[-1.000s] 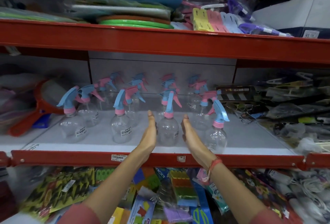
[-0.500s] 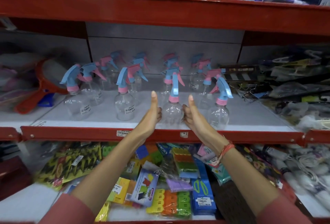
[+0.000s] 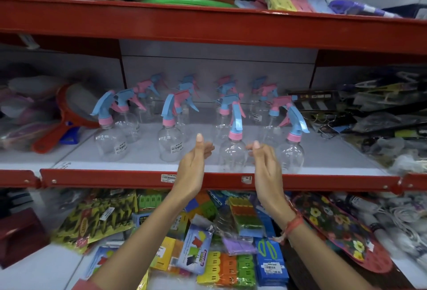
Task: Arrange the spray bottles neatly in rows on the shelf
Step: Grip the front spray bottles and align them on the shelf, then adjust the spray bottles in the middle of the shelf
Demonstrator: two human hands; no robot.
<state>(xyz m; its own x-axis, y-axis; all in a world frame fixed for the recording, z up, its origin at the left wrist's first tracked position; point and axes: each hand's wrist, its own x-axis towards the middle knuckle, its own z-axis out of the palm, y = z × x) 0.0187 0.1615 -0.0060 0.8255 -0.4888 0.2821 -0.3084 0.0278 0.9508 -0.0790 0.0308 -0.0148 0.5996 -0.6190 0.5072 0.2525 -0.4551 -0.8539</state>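
Note:
Several clear spray bottles with blue and pink trigger heads stand in rows on the grey shelf [image 3: 143, 158] with a red front rail. One front-row bottle [image 3: 232, 153] stands near the shelf edge between my hands. My left hand [image 3: 193, 164] is just left of it, fingers curled and apart, holding nothing. My right hand [image 3: 265, 164] is just right of it, also loosely curled and off the bottle. More front-row bottles stand at the left [image 3: 109, 141], centre-left [image 3: 169, 141] and right [image 3: 291, 151]. Rear rows are partly hidden behind them.
A red-framed sieve [image 3: 69, 109] lies left of the bottles. Packaged hooks and tools [image 3: 369, 114] crowd the shelf's right side. The red upper shelf beam [image 3: 208, 26] hangs overhead. Below, colourful peg packs [image 3: 231, 255] fill the lower shelf.
Both hands have drawn back from the middle front bottle and let it go; the fingers now curl loosely beside it. The camera has tilted down a little.

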